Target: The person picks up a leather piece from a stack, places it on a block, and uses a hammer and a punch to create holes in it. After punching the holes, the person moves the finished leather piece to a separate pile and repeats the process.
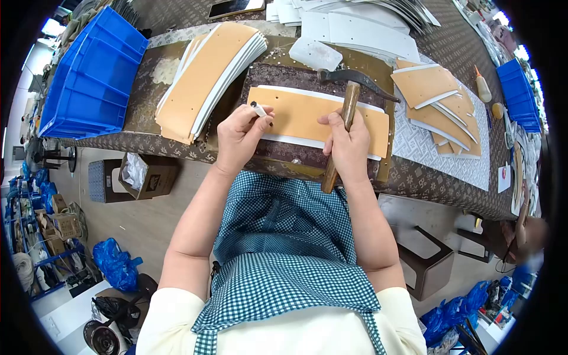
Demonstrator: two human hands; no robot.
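Note:
In my left hand [241,131] is a short white rod-shaped tool [258,109] with a dark end, pinched between thumb and fingers. Its lower part is hidden by the hand, which sits at the left end of a tan curved panel [302,113]. White sheet edges show under that panel. My right hand [350,143] is closed round the wooden handle of a hammer [349,102]. The curved metal head lies over the far edge of the panel, and the handle end points toward my apron. Small dark holes show in the panel.
A stack of tan and white panels [214,74] is on the left, with loose tan pieces [441,106] on the right. Blue bins [94,77] stand at the side. White sheets [361,29] and a phone [236,7] lie at the back. A glue bottle [483,87] stands right.

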